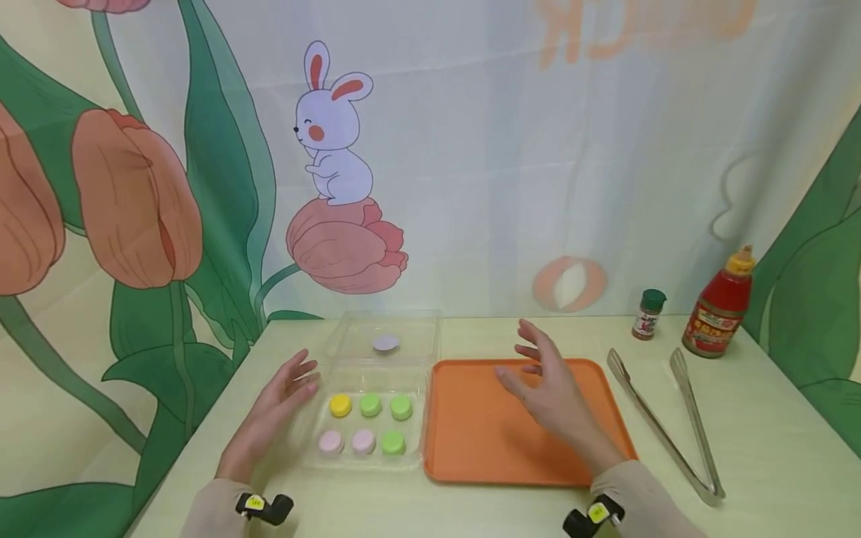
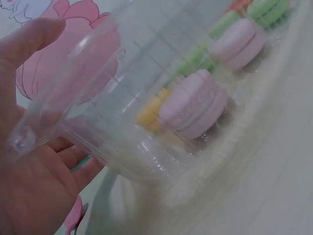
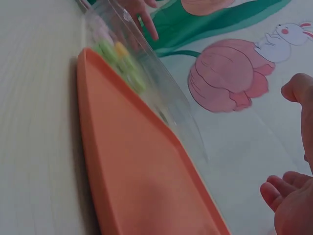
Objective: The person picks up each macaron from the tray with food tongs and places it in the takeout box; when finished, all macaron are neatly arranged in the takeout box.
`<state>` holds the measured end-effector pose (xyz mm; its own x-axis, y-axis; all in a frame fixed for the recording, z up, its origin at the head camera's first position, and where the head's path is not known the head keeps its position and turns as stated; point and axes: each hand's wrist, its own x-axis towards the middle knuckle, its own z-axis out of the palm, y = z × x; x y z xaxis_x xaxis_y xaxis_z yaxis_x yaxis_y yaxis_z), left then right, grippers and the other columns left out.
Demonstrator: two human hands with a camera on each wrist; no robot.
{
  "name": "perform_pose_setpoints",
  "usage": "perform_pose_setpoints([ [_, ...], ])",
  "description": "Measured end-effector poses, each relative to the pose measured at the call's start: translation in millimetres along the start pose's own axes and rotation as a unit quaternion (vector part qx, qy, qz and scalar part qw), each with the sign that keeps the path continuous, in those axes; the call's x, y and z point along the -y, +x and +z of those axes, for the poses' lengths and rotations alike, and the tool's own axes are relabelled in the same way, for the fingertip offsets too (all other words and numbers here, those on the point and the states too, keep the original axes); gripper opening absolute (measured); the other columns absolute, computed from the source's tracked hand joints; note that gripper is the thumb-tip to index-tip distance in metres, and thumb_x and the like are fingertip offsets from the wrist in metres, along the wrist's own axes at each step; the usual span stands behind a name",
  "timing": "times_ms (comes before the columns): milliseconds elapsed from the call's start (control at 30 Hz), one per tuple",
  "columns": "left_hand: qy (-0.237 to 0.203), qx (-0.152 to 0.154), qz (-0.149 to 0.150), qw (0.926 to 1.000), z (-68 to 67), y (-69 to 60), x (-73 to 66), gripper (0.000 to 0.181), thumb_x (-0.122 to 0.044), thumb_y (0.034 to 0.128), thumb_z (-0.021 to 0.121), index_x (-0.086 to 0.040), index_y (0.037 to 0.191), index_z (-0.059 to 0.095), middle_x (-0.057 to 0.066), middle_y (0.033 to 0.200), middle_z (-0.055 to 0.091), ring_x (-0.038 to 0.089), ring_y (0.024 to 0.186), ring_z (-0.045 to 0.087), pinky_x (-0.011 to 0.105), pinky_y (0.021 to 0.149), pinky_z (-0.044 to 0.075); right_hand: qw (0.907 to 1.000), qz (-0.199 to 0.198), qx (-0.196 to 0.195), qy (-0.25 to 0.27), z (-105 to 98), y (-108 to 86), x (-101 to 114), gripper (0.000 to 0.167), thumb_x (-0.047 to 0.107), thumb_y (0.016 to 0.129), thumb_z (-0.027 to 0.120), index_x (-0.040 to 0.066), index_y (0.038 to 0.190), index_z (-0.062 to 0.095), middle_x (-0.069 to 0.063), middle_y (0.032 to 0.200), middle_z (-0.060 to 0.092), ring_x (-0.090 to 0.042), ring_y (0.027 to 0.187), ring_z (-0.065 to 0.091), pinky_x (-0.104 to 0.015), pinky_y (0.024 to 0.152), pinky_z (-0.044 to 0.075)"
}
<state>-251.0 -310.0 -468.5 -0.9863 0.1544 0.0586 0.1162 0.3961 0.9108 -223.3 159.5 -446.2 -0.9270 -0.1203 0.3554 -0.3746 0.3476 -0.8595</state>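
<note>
My left hand [image 1: 274, 403] hovers by the left side of a clear plastic box [image 1: 363, 466], fingers loosely bent and holding nothing. In the left wrist view the hand appears close to the box's edge; I cannot tell if it touches. Inside the box sit two rows of macarons: a yellow macaron [image 1: 340, 405], three green ones, including one at the front right [image 1: 393, 443], and two pale pink ones, one at the front left [image 1: 331, 442]. My right hand [image 1: 554, 396] is raised over an orange tray [image 1: 471, 441], its fingers spread and free of any object.
The box's clear lid [image 1: 353, 340] lies folded back, with a pale round spot [image 1: 386, 343]. Right of the tray lie metal tongs [image 1: 662, 433] with their arms apart. Behind them stand a small green-capped shaker [image 1: 646, 317] and a red sauce bottle [image 1: 718, 317]. A printed curtain [image 1: 471, 187] hangs behind.
</note>
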Motion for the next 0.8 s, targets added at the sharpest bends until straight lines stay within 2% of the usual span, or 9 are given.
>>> perform_pose_setpoints([
  [167,-0.011,0.011,-0.010,0.9998,0.9,9.4,5.2,0.089,-0.033,0.1153,0.062,-0.011,0.179,0.004,0.022,0.179,0.033,0.044,0.164,0.037,0.065,0.133,0.024,0.9979,0.019,0.041,0.046,37.8,15.4,2.3,0.085,0.035,0.107,0.078,0.024,0.176,0.029,-0.005,0.175,0.041,-0.034,0.156,0.051,-0.061,0.124,0.041],
  [300,-0.006,0.014,-0.022,0.9997,2.8,18.1,9.8,0.088,-0.040,0.1150,0.062,-0.011,0.179,0.009,0.019,0.179,0.036,0.041,0.165,0.036,0.065,0.134,0.021,0.9940,0.031,0.073,0.075,57.2,24.3,0.1,0.082,0.029,0.108,0.078,0.024,0.175,0.030,-0.005,0.175,0.041,-0.034,0.155,0.051,-0.062,0.124,0.042],
  [367,-0.021,0.015,-0.021,0.9994,4.5,23.8,11.3,0.085,-0.040,0.1160,0.060,-0.011,0.179,0.011,0.019,0.179,0.036,0.040,0.165,0.036,0.064,0.134,0.023,0.9930,0.035,0.082,0.078,62.5,28.4,-0.7,0.080,0.026,0.108,0.077,0.022,0.174,0.032,-0.007,0.173,0.043,-0.035,0.153,0.053,-0.060,0.122,0.045],
  [533,-0.062,0.007,-0.034,0.9974,7.9,32.2,16.4,0.083,-0.042,0.1162,0.058,-0.010,0.179,0.014,0.015,0.180,0.035,0.038,0.163,0.041,0.058,0.132,0.031,0.9878,0.064,0.105,0.096,76.2,34.8,-5.1,0.075,0.022,0.107,0.076,0.014,0.172,0.038,-0.017,0.167,0.050,-0.037,0.143,0.061,-0.051,0.108,0.059],
  [600,-0.060,0.000,-0.047,0.9971,9.0,33.4,18.2,0.086,-0.048,0.1141,0.061,-0.013,0.179,0.018,0.012,0.180,0.036,0.036,0.161,0.043,0.057,0.131,0.035,0.9851,0.076,0.113,0.105,82.4,35.9,-7.5,0.073,0.019,0.107,0.076,0.010,0.170,0.040,-0.020,0.164,0.052,-0.036,0.138,0.064,-0.046,0.101,0.063],
  [667,-0.048,-0.007,-0.050,0.9975,9.7,33.0,19.7,0.086,-0.053,0.1135,0.060,-0.012,0.178,0.021,0.013,0.180,0.037,0.036,0.158,0.045,0.051,0.127,0.043,0.9833,0.086,0.114,0.113,88.6,36.8,-9.8,0.071,0.016,0.107,0.075,0.007,0.169,0.041,-0.021,0.161,0.053,-0.036,0.133,0.066,-0.044,0.095,0.065],
  [800,-0.043,-0.024,-0.036,0.9982,9.1,31.1,24.1,0.076,-0.043,0.1162,0.057,-0.006,0.175,0.029,0.020,0.177,0.039,0.035,0.151,0.051,0.029,0.110,0.054,0.9843,0.096,0.099,0.110,99.6,38.6,-12.8,0.065,0.011,0.108,0.073,0.001,0.166,0.045,-0.021,0.153,0.059,-0.031,0.123,0.070,-0.041,0.092,0.065],
])
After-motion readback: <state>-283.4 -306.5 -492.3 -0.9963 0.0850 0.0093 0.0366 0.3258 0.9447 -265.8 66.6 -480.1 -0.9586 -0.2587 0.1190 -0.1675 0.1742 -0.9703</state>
